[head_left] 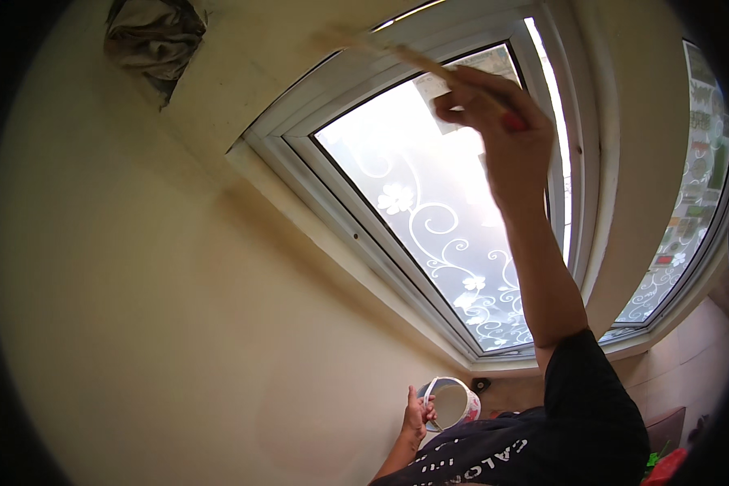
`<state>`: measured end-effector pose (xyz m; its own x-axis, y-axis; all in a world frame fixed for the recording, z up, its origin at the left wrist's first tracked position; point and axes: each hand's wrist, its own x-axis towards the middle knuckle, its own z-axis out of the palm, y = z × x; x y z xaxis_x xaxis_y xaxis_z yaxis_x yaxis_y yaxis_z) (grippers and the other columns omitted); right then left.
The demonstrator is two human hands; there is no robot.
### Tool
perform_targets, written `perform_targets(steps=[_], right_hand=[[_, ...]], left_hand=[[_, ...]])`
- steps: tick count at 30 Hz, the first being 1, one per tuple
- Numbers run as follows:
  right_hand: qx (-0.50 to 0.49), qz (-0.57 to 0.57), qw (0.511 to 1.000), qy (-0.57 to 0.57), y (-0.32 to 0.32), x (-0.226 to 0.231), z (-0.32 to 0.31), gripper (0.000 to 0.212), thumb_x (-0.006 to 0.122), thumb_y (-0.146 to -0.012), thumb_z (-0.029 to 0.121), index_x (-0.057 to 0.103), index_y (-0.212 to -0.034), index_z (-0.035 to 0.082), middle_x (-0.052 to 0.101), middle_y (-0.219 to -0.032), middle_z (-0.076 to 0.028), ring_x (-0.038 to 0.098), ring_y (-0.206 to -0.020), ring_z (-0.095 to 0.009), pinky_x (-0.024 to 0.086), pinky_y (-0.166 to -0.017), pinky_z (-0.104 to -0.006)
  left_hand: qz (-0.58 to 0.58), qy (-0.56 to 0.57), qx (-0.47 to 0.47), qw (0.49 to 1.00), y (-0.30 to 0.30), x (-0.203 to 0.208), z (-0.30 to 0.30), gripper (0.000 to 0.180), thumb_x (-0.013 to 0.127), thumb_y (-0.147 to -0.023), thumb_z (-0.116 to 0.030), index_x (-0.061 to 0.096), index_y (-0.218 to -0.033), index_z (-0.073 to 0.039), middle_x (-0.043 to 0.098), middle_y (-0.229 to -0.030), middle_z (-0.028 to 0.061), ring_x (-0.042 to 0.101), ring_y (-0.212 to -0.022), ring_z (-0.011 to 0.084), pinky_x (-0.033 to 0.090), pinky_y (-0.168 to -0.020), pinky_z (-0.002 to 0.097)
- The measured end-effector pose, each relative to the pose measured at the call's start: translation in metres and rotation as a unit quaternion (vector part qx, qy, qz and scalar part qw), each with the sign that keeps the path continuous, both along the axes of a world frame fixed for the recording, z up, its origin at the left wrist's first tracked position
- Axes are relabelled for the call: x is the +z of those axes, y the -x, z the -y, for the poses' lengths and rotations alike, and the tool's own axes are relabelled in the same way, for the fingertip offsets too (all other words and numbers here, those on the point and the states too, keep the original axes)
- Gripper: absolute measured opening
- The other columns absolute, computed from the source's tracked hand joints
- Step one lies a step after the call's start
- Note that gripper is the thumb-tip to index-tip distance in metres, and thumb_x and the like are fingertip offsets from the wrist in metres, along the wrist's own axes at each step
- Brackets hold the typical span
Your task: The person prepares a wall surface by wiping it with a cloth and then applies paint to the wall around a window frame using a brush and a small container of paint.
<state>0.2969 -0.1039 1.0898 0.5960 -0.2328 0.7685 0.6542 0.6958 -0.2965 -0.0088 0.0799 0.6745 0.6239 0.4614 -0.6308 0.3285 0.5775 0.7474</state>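
Observation:
My right hand (506, 121) is raised in front of the window, its fingers closed round the pale wooden handle of a paintbrush (421, 61). The brush reaches up and left to the cream wall above the window frame; its head is smeared by motion, so I cannot tell whether it touches the wall. Low down, my left hand (415, 415) grips a small white bucket (472, 407) with pinkish-red patterning, at its rim or handle. Pale, creamy liquid shows inside the bucket.
A grey-framed window (397, 251) with white flower-and-scroll decoration fills the middle. Cream wall (162, 308) spans the left. Crumpled cloth (155, 39) fills a hole at upper left. A second decorated window (676, 219) stands at the right, and a small black object (480, 385) sits beside the bucket.

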Motion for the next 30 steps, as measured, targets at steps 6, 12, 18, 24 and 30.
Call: perform_targets(steps=[6,12,18,24,30], right_hand=[[-0.111,-0.037,0.99,-0.08,0.005,-0.012,0.037,0.023,0.06,-0.092,0.001,0.062,-0.113,-0.008,0.069,-0.095,-0.019,0.071,-0.083,-0.026,0.062,-0.078,-0.0355],[-0.06,0.021,0.998,0.027,0.002,-0.027,0.008,0.018,0.062,-0.086,-0.004,0.068,-0.103,-0.003,0.067,-0.092,-0.01,0.07,-0.081,-0.016,0.058,-0.075,-0.0266],[-0.048,0.078,0.996,0.024,-0.018,-0.007,0.006,0.022,0.064,-0.085,-0.005,0.066,-0.107,-0.003,0.065,-0.098,-0.009,0.07,-0.084,-0.017,0.058,-0.077,-0.0275],[-0.125,0.026,0.991,-0.047,-0.025,-0.002,0.045,0.018,0.065,-0.087,-0.003,0.068,-0.105,-0.003,0.071,-0.09,-0.011,0.072,-0.086,-0.019,0.059,-0.078,-0.0279],[-0.172,-0.027,0.974,-0.143,-0.022,-0.023,0.071,0.018,0.062,-0.089,-0.002,0.065,-0.107,-0.006,0.072,-0.086,-0.015,0.072,-0.082,-0.021,0.059,-0.076,-0.029]], left_hand=[[-0.004,0.015,-0.004,1.0,0.001,0.0,-0.003,0.082,0.037,-0.089,-0.077,0.052,-0.104,0.002,0.041,-0.059,-0.0003,0.039,-0.045,0.0121,0.038,-0.051,0.0272],[-0.009,0.009,-0.022,1.0,-0.003,0.001,-0.007,0.083,0.036,-0.089,-0.077,0.053,-0.104,0.002,0.041,-0.059,0.0001,0.039,-0.045,0.0122,0.039,-0.051,0.0275],[-0.014,0.001,-0.034,0.999,-0.008,0.002,-0.009,0.082,0.035,-0.089,-0.077,0.052,-0.103,0.002,0.041,-0.059,0.0003,0.039,-0.046,0.0126,0.039,-0.053,0.0282],[-0.016,-0.006,-0.042,0.999,-0.007,-0.002,-0.009,0.082,0.033,-0.09,-0.076,0.052,-0.103,0.002,0.042,-0.059,0.0006,0.038,-0.046,0.0136,0.039,-0.055,0.03],[-0.023,-0.001,-0.046,0.999,-0.012,0.003,-0.006,0.082,0.033,-0.09,-0.076,0.052,-0.103,0.002,0.042,-0.06,0.0004,0.038,-0.046,0.0135,0.039,-0.054,0.03]])
